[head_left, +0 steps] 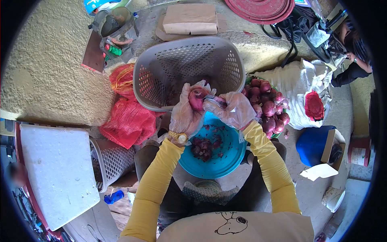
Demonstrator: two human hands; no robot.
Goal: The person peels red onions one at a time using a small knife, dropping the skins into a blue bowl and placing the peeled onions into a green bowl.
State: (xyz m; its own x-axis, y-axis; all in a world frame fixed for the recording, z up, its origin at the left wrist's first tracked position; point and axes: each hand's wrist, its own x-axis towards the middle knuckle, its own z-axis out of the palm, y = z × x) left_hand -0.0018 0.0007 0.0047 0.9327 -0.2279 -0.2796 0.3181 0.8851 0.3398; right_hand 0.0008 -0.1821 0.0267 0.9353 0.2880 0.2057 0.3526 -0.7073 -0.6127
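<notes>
Purple-pink, the rounded onion (pixel 197 99) fills the left hand (pixel 185 109); what the right hand (pixel 237 109) holds is unclear.

**Yellow sleeves (pixel 155 183), clear gloves (pixel 179 120), cartoon shirt (pixel 278 228)**

The long sleeves are plain yellow and snug, with wrinkles along the forearms. Thin, see-through plastic gloves, loose and crinkled, cover the left grip (pixel 184 109) and the right grip (pixel 237 109). A gold-coloured watch (pixel 182 138) with a pale, round face circles the left wrist. The pale beige shirt bears a cartoon dog (pixel 230 226) in black outline. The trousers (pixel 254 189) are dark.
</notes>
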